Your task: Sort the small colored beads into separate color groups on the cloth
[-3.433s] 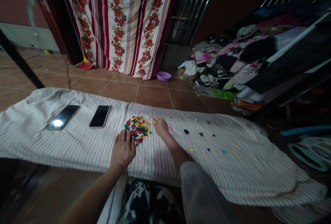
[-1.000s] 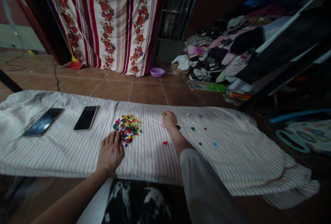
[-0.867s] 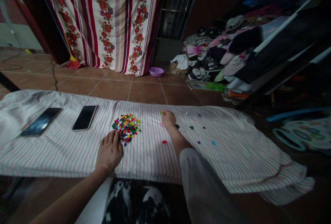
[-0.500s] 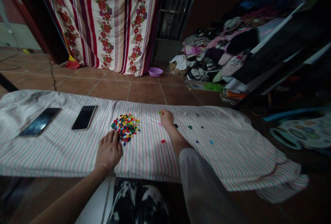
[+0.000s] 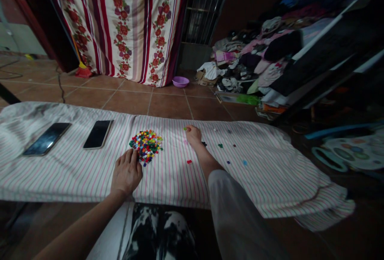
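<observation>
A heap of small many-coloured pieces (image 5: 146,145) lies on a striped cloth (image 5: 270,180) spread over the floor. My left hand (image 5: 126,173) rests flat on the cloth, fingers stretched out, fingertips at the heap's near left edge. My right hand (image 5: 193,135) is to the right of the heap near the cloth's far edge, fingers curled in; a tiny green piece (image 5: 185,129) sits at its fingertips, and I cannot tell whether it is held. Loose pieces are scattered to the right: a red one (image 5: 189,161), a green one (image 5: 220,146) and a blue one (image 5: 244,163).
Two dark phones (image 5: 97,134) (image 5: 47,139) lie on the cloth's left part. Beyond the cloth are brown floor tiles, a purple bowl (image 5: 180,81), a flowered curtain (image 5: 135,24) and a heap of clothes (image 5: 258,68) at the right. My knees are at the cloth's near edge.
My right hand has moved away from the heap to the right and far side. A red piece now lies on the cloth near my forearm. My left hand has stayed by the heap.
</observation>
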The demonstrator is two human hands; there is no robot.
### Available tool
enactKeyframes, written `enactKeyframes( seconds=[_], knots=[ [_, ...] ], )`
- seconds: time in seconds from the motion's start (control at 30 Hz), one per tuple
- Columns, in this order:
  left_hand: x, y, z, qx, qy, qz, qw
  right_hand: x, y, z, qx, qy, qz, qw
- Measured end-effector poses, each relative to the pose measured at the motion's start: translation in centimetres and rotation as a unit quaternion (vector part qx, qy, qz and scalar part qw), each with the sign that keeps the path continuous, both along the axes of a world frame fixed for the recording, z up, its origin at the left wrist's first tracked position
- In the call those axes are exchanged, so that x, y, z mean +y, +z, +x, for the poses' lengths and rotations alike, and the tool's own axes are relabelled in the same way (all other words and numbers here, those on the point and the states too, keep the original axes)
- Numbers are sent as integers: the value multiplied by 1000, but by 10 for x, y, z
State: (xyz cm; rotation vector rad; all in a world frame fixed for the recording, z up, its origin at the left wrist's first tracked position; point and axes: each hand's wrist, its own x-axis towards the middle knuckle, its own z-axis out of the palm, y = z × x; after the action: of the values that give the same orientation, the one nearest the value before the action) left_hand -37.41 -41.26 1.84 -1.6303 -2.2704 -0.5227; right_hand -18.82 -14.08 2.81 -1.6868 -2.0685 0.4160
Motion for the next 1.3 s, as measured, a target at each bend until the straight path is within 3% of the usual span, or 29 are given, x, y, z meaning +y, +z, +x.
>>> enactKeyframes(
  seconds=[0.33, 0.47, 0.67, 0.83, 1.1, 1.3],
  knots=[
    [-1, 1, 1, -14, 8, -15, 1000, -13, 9, 1, 41, 10, 22, 999],
    [0, 1, 1, -19, 12, -17, 1000, -26, 13, -14, 56, 75, 36, 995],
    [0, 2, 1, -25, 11, -18, 999, -50, 8, -46, 53, 224, 20, 973],
    [0, 1, 0, -23, 5, -16, 1000, -61, 1, -62, 28, 281, 14, 959],
    [0, 2, 1, -20, 5, -16, 1000, -70, -9, -65, 22, 258, 18, 966],
    [0, 4, 2, -24, 4, -6, 1000, -73, -7, -59, 36, 230, 28, 972]
  ],
)
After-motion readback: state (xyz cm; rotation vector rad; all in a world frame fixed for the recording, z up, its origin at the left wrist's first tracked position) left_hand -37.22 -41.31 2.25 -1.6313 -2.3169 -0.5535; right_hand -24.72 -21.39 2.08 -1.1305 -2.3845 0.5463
